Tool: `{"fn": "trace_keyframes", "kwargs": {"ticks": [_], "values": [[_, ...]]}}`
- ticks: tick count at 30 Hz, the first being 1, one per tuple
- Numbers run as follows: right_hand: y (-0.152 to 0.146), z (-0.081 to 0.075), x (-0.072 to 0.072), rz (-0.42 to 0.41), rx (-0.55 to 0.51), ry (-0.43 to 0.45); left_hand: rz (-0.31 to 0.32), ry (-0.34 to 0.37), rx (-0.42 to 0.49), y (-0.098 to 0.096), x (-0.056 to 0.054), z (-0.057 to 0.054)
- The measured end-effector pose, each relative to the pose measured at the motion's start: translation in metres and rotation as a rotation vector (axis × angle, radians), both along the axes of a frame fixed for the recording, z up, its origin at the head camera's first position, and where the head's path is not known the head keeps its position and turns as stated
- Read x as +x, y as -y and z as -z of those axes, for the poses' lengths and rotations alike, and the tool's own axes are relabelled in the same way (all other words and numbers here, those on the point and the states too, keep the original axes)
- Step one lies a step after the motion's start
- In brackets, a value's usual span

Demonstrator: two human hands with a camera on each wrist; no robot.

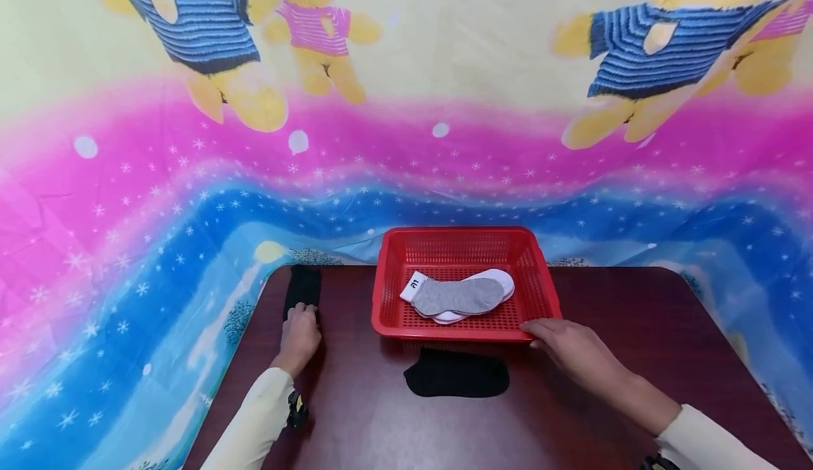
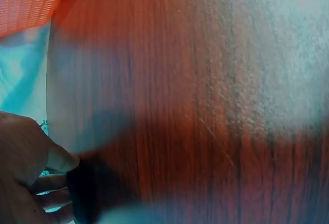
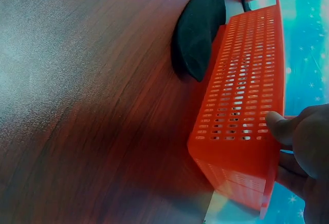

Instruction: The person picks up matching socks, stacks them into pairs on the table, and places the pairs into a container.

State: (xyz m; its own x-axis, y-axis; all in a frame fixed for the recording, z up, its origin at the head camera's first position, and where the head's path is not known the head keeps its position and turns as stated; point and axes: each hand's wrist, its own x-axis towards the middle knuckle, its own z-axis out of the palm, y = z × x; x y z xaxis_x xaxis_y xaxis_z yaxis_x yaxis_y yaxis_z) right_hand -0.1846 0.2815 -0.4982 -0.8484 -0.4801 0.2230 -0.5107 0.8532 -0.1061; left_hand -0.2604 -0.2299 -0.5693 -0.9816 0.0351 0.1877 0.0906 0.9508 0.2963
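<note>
A black sock (image 1: 303, 286) lies near the table's back left corner. My left hand (image 1: 300, 339) pinches its near end between thumb and fingers, as the left wrist view also shows. At the back middle stands a red plastic basket (image 1: 406, 333), whose front right corner my right hand (image 1: 581, 357) grips by the rim, thumb outside the wall. Inside the basket, grey socks (image 1: 460, 296) with a white cuff lie across white socks (image 1: 504, 279). Another black sock (image 1: 457, 374) lies flat on the table just in front of the basket, touched by neither hand.
The dark wood table (image 1: 356, 420) has a glossy top with rounded back corners. Behind and beside it hangs a cloth (image 1: 444, 159) printed with bears and snowflakes, close to the basket's back.
</note>
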Motion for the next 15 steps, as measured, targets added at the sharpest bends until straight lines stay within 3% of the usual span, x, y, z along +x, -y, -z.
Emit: {"fn": "trace_keyframes", "kwargs": {"ticks": [5, 12, 15], "values": [[0.0, 0.0, 0.0, 0.006, -0.008, 0.006, 0.019, -0.025, -0.036, 0.002, -0.004, 0.007], [0.0, 0.0, 0.0, 0.021, -0.022, 0.026, 0.016, -0.162, -0.012, 0.006, -0.003, 0.015], [0.0, 0.0, -0.001, 0.026, -0.025, 0.039, 0.008, -0.16, 0.005, 0.006, 0.0, 0.013]]}}
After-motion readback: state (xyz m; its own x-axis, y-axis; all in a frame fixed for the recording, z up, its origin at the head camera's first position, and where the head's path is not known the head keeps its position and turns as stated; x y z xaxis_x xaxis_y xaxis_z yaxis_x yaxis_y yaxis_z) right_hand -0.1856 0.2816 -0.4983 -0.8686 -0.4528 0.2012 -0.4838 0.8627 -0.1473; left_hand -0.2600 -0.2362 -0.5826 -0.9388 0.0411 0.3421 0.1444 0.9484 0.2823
